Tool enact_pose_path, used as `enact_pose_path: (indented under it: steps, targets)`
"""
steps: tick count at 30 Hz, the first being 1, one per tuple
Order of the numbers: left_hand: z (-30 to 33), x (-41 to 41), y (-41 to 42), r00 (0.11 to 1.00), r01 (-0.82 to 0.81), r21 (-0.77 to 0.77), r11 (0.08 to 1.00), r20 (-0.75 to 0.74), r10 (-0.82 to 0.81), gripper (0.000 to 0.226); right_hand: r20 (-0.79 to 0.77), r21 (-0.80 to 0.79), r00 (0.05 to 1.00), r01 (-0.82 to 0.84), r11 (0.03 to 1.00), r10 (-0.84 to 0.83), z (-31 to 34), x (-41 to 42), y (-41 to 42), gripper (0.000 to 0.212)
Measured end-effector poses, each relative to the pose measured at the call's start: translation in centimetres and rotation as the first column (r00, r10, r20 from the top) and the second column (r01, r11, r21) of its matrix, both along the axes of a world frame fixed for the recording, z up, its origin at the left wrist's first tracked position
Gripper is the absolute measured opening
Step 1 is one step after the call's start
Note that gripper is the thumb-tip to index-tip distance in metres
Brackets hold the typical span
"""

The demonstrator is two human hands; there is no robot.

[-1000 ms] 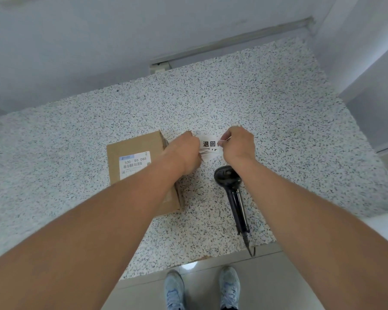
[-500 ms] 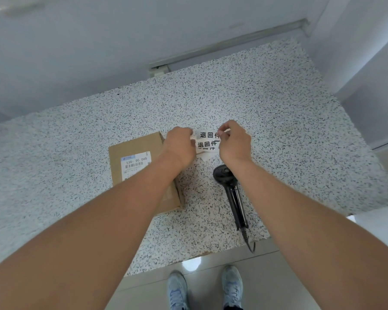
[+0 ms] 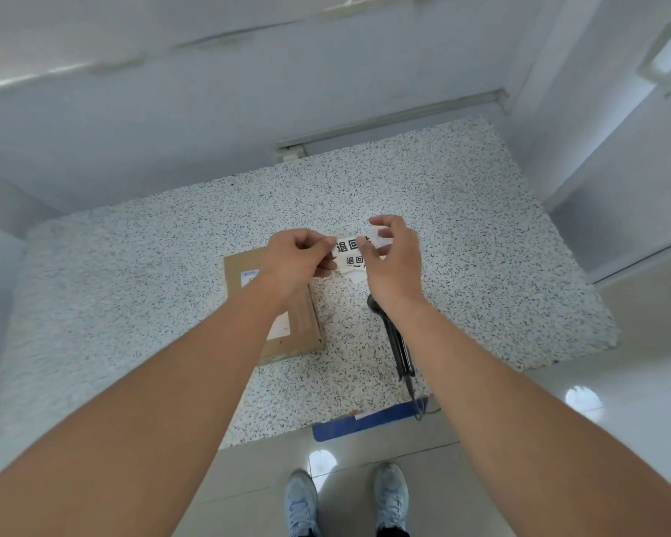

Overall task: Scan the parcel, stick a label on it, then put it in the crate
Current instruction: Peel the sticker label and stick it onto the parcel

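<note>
So the person is peeling a label [image 3: 350,246] off its sheet, left hand [image 3: 299,261] and right hand [image 3: 394,261] fingers pinching it just right of the parcel [image 3: 299,331]. Sticking and crating are looking undone; scanner [image 3: 398,343] is lying near the parcel on the tabletop [image 3: 481,246].

Left hand [image 3: 297,261] and right hand [image 3: 394,261] raised close together, fingertips seemingly pinched.

The parcel [image 3: 287,323] lies mid-counter [image 3: 500,265]; the scanner [image 3: 398,343] lies to its right, its cable over the near edge. Both hands, left [image 3: 297,261] and right [image 3: 394,261], hold the label sheet [image 3: 351,251] above the counter, behind the scanner
</note>
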State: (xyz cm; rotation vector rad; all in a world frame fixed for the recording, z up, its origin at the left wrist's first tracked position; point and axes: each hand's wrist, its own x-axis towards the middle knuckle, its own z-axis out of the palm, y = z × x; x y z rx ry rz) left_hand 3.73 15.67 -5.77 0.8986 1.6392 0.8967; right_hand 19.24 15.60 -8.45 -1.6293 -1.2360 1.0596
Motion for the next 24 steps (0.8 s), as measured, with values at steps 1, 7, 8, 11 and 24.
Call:
enact_pose_path:
  steps: [1,7,8,11,24]
  targets:
    - [0.7,-0.2,-0.4,1.000,-0.011,0.016,1.000,0.018,0.010,0.017,0.059,0.050,0.998,-0.019,0.999,0.016,0.8,-0.1,-0.3,0.026]
    - [5.2,-1.4,-3.1,0.932,-0.041,0.008,0.999,0.361,0.036,0.010,-0.306,0.013,0.952,0.000,1.000,0.004,5.6,-1.3,-2.4,0.022]
    - [5.8,-1.6,-3.6,0.905,-0.036,0.003,0.999,0.424,0.031,0.010,-0.364,0.015,0.931,0.016,1.000,-0.009,6.2,-1.5,-2.7,0.022]
    - [7.3,-2.5,-4.7,0.853,-0.035,0.014,0.999,0.522,0.023,0.012,-0.416,0.049,0.910,0.027,0.998,-0.004,8.2,-2.0,-3.6,0.019]
    - [11.6,-3.8,-7.1,0.823,-0.068,0.071,0.995,0.567,0.016,0.008,-0.346,0.193,0.936,0.004,0.981,0.064,11.9,-3.4,-5.2,0.018]
